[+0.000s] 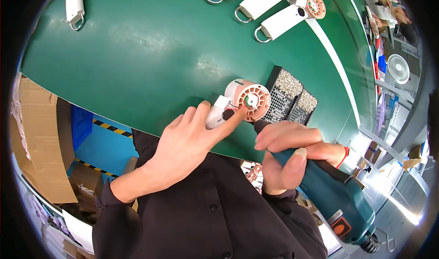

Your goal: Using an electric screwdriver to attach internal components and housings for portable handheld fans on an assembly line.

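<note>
My left hand [185, 142] lies over the white handle of a hair dryer [237, 93] and holds it against the table. Its index finger reaches to the dryer's round pink end, where a spoked inside with a small green and red part shows. Closed around a teal electric screwdriver [336, 197] is my right hand [290, 151]. The driver's dark nose points at the lower rim of the pink end; its tip is hard to see, so I cannot tell whether it touches. Just right of the dryer sits a black screw tray [277, 104] with many small screws.
Several more white dryers [282, 20] with metal loops lie along the far side of the green table [132, 67]. One dryer handle [74, 5] lies far left. Cardboard [43, 140] and a blue bin [82, 126] stand below the left edge. Another person [386, 2] is at far right.
</note>
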`<control>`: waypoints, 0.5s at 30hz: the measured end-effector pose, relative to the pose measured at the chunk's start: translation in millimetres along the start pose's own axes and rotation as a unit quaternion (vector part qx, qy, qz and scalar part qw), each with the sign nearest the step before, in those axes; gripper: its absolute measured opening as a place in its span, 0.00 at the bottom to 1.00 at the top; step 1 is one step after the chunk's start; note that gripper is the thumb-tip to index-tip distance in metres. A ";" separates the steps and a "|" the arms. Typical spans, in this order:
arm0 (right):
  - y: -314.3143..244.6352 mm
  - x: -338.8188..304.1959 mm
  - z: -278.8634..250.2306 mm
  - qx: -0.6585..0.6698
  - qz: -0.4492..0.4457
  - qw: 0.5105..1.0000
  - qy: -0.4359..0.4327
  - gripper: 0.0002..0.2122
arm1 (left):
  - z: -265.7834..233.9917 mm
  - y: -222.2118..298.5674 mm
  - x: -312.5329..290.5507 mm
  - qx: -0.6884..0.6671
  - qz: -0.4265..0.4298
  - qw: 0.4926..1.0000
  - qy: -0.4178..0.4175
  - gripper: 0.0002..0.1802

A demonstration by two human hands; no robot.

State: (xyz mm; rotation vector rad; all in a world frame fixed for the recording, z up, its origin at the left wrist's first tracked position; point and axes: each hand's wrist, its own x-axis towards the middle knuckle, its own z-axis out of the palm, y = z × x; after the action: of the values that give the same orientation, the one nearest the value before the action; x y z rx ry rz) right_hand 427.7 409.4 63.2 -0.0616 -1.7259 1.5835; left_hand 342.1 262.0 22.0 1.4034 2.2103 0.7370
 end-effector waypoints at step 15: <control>-24.8 8.0 -16.1 -0.037 -0.093 0.992 0.082 0.09 | -2.0 -0.2 6.5 0.041 0.048 0.997 0.038 0.40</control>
State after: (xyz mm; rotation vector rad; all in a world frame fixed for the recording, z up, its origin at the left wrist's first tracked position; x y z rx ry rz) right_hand 442.2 421.3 87.4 -0.0636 -1.6125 1.3417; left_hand 338.2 267.5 22.9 1.5545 2.2679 0.7511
